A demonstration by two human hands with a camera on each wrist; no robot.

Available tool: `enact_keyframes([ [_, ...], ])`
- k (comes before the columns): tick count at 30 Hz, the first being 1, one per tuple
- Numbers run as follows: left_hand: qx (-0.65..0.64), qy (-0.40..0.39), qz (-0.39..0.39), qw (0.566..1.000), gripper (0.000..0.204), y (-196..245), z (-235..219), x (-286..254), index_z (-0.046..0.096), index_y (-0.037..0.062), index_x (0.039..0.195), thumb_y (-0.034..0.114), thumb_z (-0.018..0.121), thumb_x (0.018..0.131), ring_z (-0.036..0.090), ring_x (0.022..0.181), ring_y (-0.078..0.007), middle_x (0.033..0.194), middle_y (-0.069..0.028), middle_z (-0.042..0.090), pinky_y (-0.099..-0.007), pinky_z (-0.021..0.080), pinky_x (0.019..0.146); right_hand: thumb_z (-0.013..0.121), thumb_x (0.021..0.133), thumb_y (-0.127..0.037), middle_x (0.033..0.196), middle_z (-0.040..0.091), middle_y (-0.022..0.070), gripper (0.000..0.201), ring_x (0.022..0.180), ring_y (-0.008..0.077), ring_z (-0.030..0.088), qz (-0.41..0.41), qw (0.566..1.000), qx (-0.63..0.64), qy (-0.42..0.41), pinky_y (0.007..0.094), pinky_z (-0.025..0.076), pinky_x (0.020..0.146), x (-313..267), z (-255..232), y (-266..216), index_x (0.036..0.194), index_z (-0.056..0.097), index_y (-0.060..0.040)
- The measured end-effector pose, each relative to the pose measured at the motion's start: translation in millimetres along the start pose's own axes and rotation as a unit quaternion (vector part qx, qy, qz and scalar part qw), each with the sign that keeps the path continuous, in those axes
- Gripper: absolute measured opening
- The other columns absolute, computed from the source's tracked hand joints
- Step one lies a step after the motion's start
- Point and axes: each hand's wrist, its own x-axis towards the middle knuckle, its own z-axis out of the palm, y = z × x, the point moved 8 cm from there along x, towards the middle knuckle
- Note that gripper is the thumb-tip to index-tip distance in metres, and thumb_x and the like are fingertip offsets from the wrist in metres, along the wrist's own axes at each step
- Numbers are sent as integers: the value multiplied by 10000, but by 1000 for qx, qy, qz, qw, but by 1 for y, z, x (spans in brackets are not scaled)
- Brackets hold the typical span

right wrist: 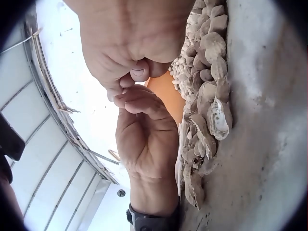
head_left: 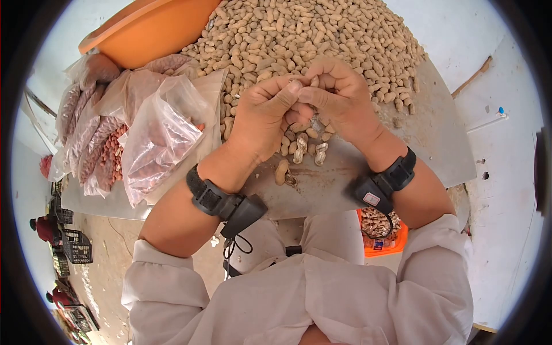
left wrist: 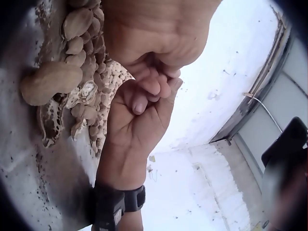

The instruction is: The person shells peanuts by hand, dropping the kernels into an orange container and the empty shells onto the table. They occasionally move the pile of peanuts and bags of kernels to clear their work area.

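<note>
Over the near edge of a heap of unshelled peanuts (head_left: pixel 322 34), both hands meet with fingertips close together. The right hand (head_left: pixel 345 106) pinches a peanut (head_left: pixel 314 81) between thumb and curled fingers. Beside it, the left hand (head_left: pixel 259 118) has its thumb against its bent forefinger, gripping at the same peanut; the exact contact is mostly hidden. In the left wrist view the right hand (left wrist: pixel 139 127) is palm up below the left; in the right wrist view the left hand (right wrist: pixel 149 139) shows curled fingers. Split shells (head_left: pixel 300 148) lie just below the hands on the table.
Clear plastic bags (head_left: pixel 164 135) with red kernels lie at the left, and an orange basin (head_left: pixel 146 34) stands behind them. Below the table's near edge (head_left: pixel 276 210), an orange-red container (head_left: pixel 402 241) holds shells. Black crates (head_left: pixel 77 246) stand on the floor far left.
</note>
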Motion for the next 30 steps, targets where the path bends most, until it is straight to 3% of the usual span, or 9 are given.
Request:
enact_keyframes([
  [3, -40, -7, 13, 999, 226, -3, -2, 4, 589, -24, 1016, 162, 525, 906, 561, 643, -80, 790, -48, 611, -188, 475, 587, 569, 846, -68, 740, 576, 41, 161, 582, 58, 502, 38, 996, 78, 28, 184, 382, 495, -1, 0, 4, 987, 536, 4],
  [7, 122, 2, 86, 989, 198, 12, -1, 1, 600, -16, 1019, 115, 554, 878, 572, 678, -99, 818, -50, 622, -204, 477, 616, 480, 892, -99, 707, 511, 33, 105, 511, 67, 418, 142, 961, 233, 53, 194, 321, 449, -5, 2, 27, 915, 528, -7],
  [9, 257, -8, 146, 955, 189, 24, 6, -3, 616, -4, 1011, 78, 589, 843, 577, 692, -125, 818, -56, 628, -224, 476, 637, 446, 907, -113, 701, 481, 27, 124, 490, 78, 391, 182, 939, 287, 52, 203, 312, 443, -8, 4, 39, 902, 520, -15],
  [12, 456, -17, 271, 848, 212, 37, 15, -7, 638, 18, 985, 43, 640, 774, 574, 725, -166, 802, -69, 623, -261, 469, 667, 422, 918, -131, 702, 450, 19, 133, 478, 90, 374, 227, 905, 358, 49, 220, 316, 446, -12, 8, 52, 897, 507, -31],
  [18, 491, -29, 293, 820, 239, 38, 17, -6, 649, 41, 972, 45, 675, 734, 557, 724, -162, 768, -60, 608, -259, 455, 649, 421, 926, -159, 689, 431, 15, 131, 473, 91, 360, 248, 887, 385, 53, 242, 309, 444, -12, 10, 56, 902, 491, -50],
  [20, 442, -12, 265, 857, 223, 37, 11, -4, 652, 43, 968, 52, 676, 747, 547, 694, -123, 750, -33, 600, -235, 447, 621, 442, 921, -162, 675, 432, 12, 133, 464, 89, 352, 247, 899, 355, 66, 233, 298, 434, -11, 8, 49, 913, 507, -46],
  [24, 304, -21, 144, 942, 191, 21, -1, 1, 653, 37, 963, 63, 672, 775, 527, 656, -54, 742, 8, 589, -191, 431, 580, 510, 891, -146, 612, 456, -3, 163, 427, 59, 330, 227, 941, 251, -19, 201, 267, 394, -6, -6, 31, 955, 571, -9],
  [27, 261, -105, 57, 958, 192, 15, 8, -2, 649, 22, 964, 63, 675, 778, 533, 643, -50, 749, 4, 598, -189, 435, 576, 592, 832, -111, 549, 468, -12, 178, 402, 28, 318, 210, 965, 120, -101, 183, 228, 361, -4, -17, 16, 956, 620, 14],
  [30, 295, -201, 11, 934, 222, 9, 20, -12, 648, 13, 974, 9, 672, 754, 511, 681, -48, 761, 11, 578, -180, 400, 606, 668, 750, -108, 604, 554, 7, 157, 457, 34, 400, 231, 957, -63, -166, 184, 300, 405, -11, -21, 12, 862, 666, 3],
])
